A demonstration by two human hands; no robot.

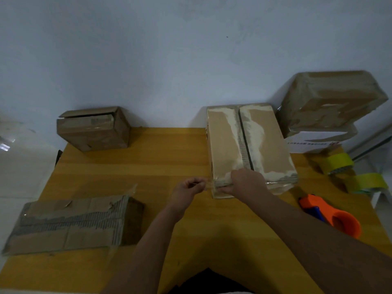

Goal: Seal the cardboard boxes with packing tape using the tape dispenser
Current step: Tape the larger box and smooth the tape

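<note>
Pinching a clear strip of tape (pixel 209 184) in my curled left hand (pixel 188 190), I hold my right hand (pixel 247 181) curled over the near end of the long cardboard box (pixel 248 149) on the yellow wooden table (pixel 161 158). Its flaps are closed, torn pale, corrugation showing along the seam. The orange tape dispenser (pixel 331 215) lies to the right, near two yellowish tape rolls (pixel 339 164).

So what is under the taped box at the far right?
The taped box rests on a white box with printed text. Only the white box's front shows; its top is covered. What either holds cannot be seen.
</note>
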